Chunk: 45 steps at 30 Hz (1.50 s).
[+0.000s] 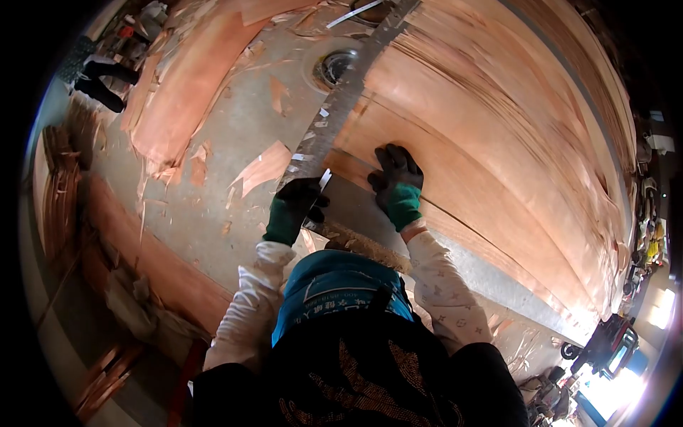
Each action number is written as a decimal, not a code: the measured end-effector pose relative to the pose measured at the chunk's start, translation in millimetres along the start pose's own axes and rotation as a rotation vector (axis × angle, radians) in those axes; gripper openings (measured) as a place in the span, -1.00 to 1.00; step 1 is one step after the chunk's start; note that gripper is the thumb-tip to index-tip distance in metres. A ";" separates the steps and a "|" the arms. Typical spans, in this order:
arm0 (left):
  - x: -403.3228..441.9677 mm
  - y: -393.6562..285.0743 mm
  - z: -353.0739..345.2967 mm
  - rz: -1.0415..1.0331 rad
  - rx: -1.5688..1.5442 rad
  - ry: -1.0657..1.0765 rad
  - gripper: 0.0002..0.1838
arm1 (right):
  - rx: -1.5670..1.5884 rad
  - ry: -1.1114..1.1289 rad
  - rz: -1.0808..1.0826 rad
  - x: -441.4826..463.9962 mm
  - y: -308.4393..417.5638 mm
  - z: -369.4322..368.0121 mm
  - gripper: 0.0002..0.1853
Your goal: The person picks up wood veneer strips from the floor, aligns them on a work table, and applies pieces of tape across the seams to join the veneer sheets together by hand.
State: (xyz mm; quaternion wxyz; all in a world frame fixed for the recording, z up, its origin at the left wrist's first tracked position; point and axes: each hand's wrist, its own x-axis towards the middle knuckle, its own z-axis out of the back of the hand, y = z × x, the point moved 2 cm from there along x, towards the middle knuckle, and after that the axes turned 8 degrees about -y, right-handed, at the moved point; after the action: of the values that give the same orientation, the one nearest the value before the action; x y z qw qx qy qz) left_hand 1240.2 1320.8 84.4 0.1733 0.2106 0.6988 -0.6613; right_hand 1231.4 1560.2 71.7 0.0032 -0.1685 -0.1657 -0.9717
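My left hand (pixel 295 206), in a black and green glove, is closed by the table's near left edge. A small white strip (pixel 325 178) sticks up from its fingers; I cannot make out whether it is tape or paper. Gloved the same way, my right hand (pixel 398 181) rests on a thin wood veneer sheet (pixel 462 192) with its fingers somewhat apart. Dark gaps run between this sheet and the narrower veneer beside it. More white pieces (pixel 302 157) cling to the grey strip (pixel 334 117) along the table's left edge.
Wavy veneer sheets (pixel 491 92) cover the table to the right. A long veneer stack (pixel 188 85) lies on the floor at the left, with scraps (pixel 262 167) around it. A round metal object (pixel 334 69) stands beyond the edge. Another person's legs (pixel 103 82) show far left.
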 end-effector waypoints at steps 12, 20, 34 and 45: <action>57.1 -6.5 -47.1 0.011 -0.103 -0.018 -0.77 | 0.060 -0.093 0.000 2.4 -3.3 -2.8 -0.55; 82.1 -20.6 -61.0 0.214 0.253 -0.003 -0.72 | 0.075 -0.202 0.316 14.1 25.5 -9.2 -0.64; 51.8 -65.2 83.7 -0.024 0.602 -0.170 -0.68 | 0.064 0.125 0.278 -4.6 18.9 8.7 -0.61; -116.2 67.4 -211.0 0.237 0.359 -0.007 -0.72 | 0.098 0.065 -0.117 -162.3 -238.2 153.0 -0.74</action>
State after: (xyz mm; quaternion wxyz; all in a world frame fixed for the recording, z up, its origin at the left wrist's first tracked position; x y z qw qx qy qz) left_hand 1382.0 1526.1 101.4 0.2118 0.3165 0.5396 -0.7509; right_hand 1419.6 1826.7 77.8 -0.0401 -0.1262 -0.2227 -0.9659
